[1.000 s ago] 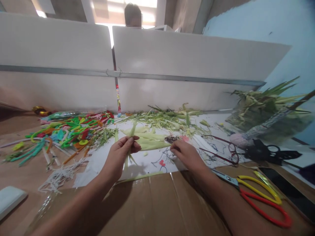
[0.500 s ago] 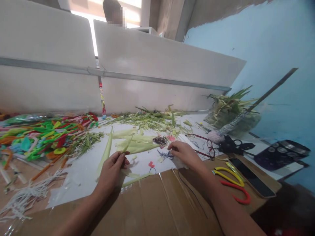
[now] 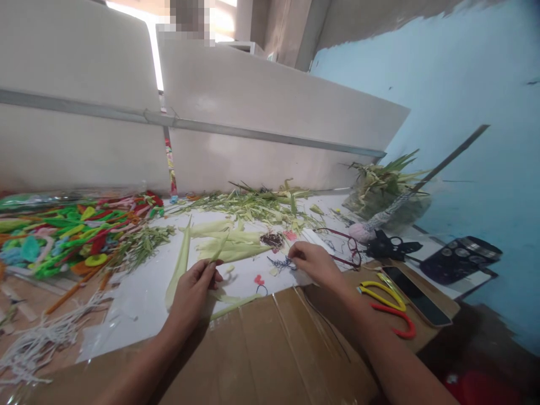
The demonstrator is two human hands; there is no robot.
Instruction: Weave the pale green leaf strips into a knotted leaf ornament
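White worktop (image 3: pixel 139 298), leaf-strewn, blue wall (image 3: pixel 464 84)

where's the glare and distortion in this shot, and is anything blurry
Head view: strong backlight blows out the gap above the white partition, which bows and tilts from wide-angle distortion; the pixelated patch at the top hides a person. The left hand, pinching a pale green leaf strip, and the right hand at a dark thread tangle are fairly sharp; the colourful pile at the left edge smears.

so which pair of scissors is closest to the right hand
The scissors with one yellow and one red handle, lying on the cardboard just beside the right hand's wrist. The black scissors sit farther back on the white surface.
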